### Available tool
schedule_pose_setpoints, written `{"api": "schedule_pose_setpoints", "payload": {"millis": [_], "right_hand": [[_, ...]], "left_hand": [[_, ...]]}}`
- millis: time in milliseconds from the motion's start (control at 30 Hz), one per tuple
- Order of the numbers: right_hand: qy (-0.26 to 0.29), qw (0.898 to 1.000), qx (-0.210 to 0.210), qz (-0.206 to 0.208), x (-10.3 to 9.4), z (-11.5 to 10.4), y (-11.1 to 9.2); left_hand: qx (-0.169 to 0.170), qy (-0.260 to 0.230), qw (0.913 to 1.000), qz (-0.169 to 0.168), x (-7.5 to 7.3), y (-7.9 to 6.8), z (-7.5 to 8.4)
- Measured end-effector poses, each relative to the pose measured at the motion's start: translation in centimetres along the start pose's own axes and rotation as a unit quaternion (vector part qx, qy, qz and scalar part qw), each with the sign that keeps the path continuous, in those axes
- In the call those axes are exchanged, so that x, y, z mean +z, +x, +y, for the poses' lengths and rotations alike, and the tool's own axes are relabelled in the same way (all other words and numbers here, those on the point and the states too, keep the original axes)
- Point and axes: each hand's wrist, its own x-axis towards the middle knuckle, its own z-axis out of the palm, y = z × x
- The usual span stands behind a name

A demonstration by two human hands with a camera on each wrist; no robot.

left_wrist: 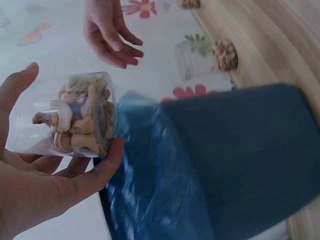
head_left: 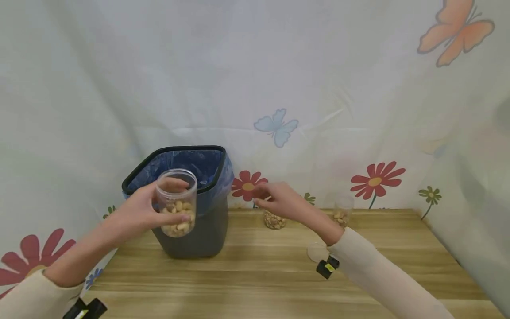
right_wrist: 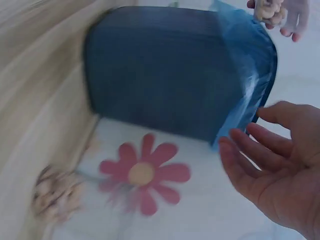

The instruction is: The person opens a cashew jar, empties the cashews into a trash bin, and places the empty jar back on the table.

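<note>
My left hand [head_left: 137, 212] grips a clear plastic jar [head_left: 176, 203] partly filled with cashews [left_wrist: 80, 117]. The jar is upright and lidless, held up in front of the bin's near rim. Behind it stands a dark grey trash bin [head_left: 194, 235] lined with a blue bag [head_left: 199, 164]. My right hand [head_left: 283, 201] hovers to the right of the bin, fingers loosely bent, with nothing in it. Below and behind that hand, a second clear jar holding nuts [head_left: 275, 220] stands on the table, its upper part hidden by the hand in the head view.
Another clear jar with some nuts [head_left: 341, 212] stands at the back right of the wooden table [head_left: 259, 279]. A round, pale disc [head_left: 317, 252] lies near my right sleeve. A curtain [head_left: 223, 79] printed with flowers and butterflies hangs behind the table.
</note>
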Motion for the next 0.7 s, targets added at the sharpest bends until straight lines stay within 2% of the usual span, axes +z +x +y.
{"api": "schedule_pose_setpoints", "payload": {"millis": [100,167,267,400,567,700], "right_hand": [[0.063,0.997,0.017,0.03,0.0,-1.5,2.5],[0.111,0.992,0.038,0.046,0.2,-2.3,4.0],[0.175,0.98,0.076,0.058,0.6,-3.4,5.8],[0.218,0.965,0.129,0.067,1.3,-4.1,7.3],[0.252,0.95,0.174,0.064,2.1,-4.6,8.5],[0.266,0.942,0.196,0.056,2.9,-4.9,9.0]], "left_hand": [[0.007,0.035,0.9992,0.019,-2.1,0.4,0.1],[0.002,0.045,0.9986,0.027,-3.3,0.5,0.0],[-0.002,0.047,0.9984,0.032,-5.0,0.9,-0.3],[-0.024,0.048,0.9977,0.041,-6.8,1.8,-0.4],[-0.048,0.059,0.996,0.048,-8.1,2.9,-0.7],[-0.056,0.079,0.9941,0.049,-8.3,3.3,-0.9]]}}
